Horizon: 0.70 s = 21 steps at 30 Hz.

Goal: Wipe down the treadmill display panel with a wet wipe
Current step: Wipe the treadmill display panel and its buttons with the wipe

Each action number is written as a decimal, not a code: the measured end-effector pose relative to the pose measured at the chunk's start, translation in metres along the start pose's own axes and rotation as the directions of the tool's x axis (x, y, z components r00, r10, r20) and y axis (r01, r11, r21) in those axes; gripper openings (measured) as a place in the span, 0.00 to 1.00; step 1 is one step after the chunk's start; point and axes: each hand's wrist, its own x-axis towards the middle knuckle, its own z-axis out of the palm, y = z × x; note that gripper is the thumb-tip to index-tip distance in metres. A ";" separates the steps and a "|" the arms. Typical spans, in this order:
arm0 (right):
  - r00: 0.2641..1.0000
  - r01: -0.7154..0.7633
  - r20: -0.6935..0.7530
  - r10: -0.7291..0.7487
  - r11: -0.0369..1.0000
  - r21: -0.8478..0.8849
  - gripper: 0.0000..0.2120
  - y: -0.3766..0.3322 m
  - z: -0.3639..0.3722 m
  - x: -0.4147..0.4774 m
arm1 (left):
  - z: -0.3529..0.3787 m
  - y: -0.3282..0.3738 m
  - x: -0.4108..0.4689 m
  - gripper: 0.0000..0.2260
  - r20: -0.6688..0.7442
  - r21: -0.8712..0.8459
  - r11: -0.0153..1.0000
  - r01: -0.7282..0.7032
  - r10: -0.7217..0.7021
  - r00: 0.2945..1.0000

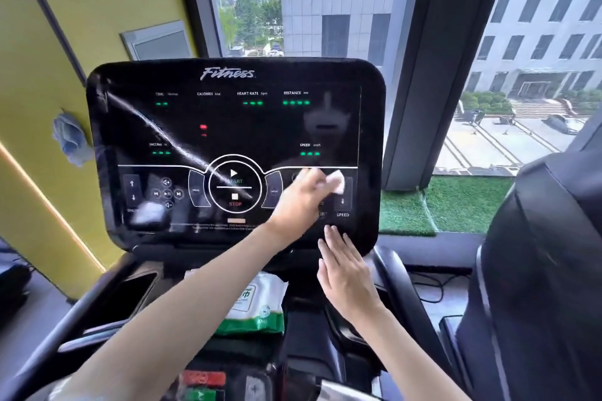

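Observation:
The glossy black treadmill display panel [228, 127] fills the middle of the view, its green readouts lit. My left hand [301, 195] reaches across to the panel's lower right and presses a white wet wipe [337, 180] flat against the glass near the SPEED buttons, fingers stretched out over it. My right hand [345, 270] hovers just below the panel's lower right corner, fingers straight and together, holding nothing.
A green-and-white pack of wet wipes [254, 306] lies on the console tray below the panel. A dark phone [130, 296] sits in the left tray slot. A blue cloth [70, 137] hangs on the yellow wall at left. Another black machine [537, 270] stands at right.

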 end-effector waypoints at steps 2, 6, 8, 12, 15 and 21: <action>1.000 -0.021 0.012 0.021 1.000 -0.002 0.19 -0.001 -0.007 -0.003 | -0.002 0.001 -0.013 0.26 0.132 -0.081 0.985 -0.150 0.160 0.978; 0.987 -0.157 -0.030 0.157 0.988 0.010 0.21 -0.003 -0.018 -0.010 | -0.037 -0.012 0.037 0.19 -0.095 -0.189 0.980 0.063 -0.082 0.992; 0.969 -0.244 -0.027 0.244 0.970 -0.013 0.21 -0.005 -0.020 -0.008 | -0.047 -0.009 0.072 0.20 -0.161 -0.123 0.982 0.145 -0.164 0.973; 0.929 -0.369 -0.026 0.369 0.929 -0.023 0.21 -0.009 -0.020 -0.003 | -0.029 0.013 0.074 0.25 0.004 0.060 0.998 -0.007 0.007 1.000; 0.921 -0.390 -0.002 0.390 0.920 -0.040 0.21 -0.012 -0.020 -0.008 | -0.011 0.025 0.042 0.23 0.125 0.137 0.972 -0.189 0.172 0.977; 0.915 -0.398 0.038 0.401 0.915 -0.072 0.22 -0.010 -0.024 -0.014 | -0.023 0.021 0.016 0.14 0.344 0.104 0.934 -0.342 0.289 0.893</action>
